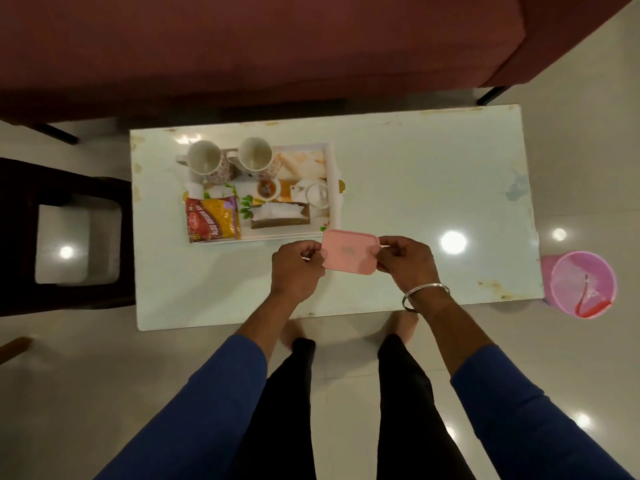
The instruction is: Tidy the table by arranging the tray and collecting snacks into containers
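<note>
Both hands hold a pink lid (348, 251) just above the surface (415, 188). The left hand (298, 268) pinches its left edge, the right hand (403, 259) its right. The tray (331, 174) sits just behind.

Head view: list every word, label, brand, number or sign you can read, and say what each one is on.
"ALOO BHUJIA": on the red and yellow snack packet lying at the left end of the tray; a further word after it is cut short and unreadable.
Round red brand logo on the same packet: too blurred to read.
Small embossed mark in the middle of the pink lid: too faint to read.
Mugs, teapot, pink bin: no text visible.
</note>
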